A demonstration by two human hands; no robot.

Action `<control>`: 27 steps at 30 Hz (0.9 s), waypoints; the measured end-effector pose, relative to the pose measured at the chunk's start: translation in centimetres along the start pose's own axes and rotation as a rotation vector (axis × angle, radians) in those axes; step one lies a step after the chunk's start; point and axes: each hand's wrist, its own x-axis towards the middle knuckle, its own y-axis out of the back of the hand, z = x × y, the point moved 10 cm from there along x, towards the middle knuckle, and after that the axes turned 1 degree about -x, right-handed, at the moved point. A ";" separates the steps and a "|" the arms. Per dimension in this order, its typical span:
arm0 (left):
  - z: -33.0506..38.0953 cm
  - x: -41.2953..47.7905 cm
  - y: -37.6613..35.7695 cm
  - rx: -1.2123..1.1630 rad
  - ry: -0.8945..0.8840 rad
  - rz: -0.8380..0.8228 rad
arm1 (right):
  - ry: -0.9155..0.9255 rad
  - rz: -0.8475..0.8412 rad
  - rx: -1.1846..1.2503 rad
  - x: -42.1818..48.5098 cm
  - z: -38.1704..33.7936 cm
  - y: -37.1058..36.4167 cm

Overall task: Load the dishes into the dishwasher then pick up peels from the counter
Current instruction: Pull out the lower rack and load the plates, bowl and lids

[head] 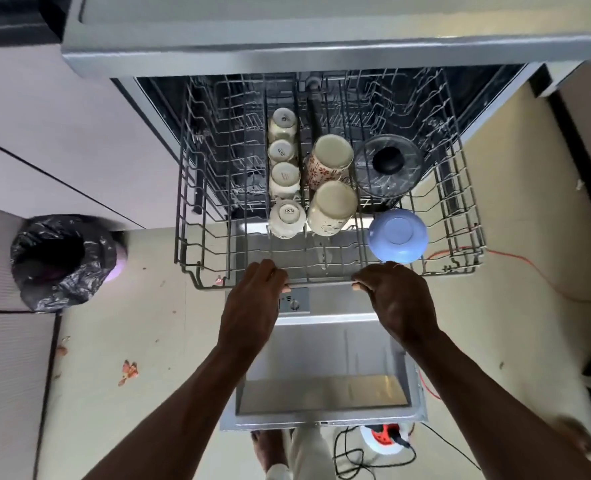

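Wire upper rack [197, 216] sits slid out over the open dishwasher door [322, 358] and it's pretty full: four small cups [284, 178] in a row, two bigger mugs [332, 206], a glass lid [387, 164] and a blue bowl [398, 235], all upside down. Left hand [252, 299] and right hand [398, 299] are each curled around its front rail, so I'd guess loading is nearly wrapped and the peels part isn't started. Only the counter [322, 53] lip shows, so no peels in sight up there, and whatever's under the rack is too dark to make out.
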 end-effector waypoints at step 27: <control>-4.5 18.2 2.5 0.146 0.003 0.176 | 0.041 0.097 -0.159 18.8 3.0 2.9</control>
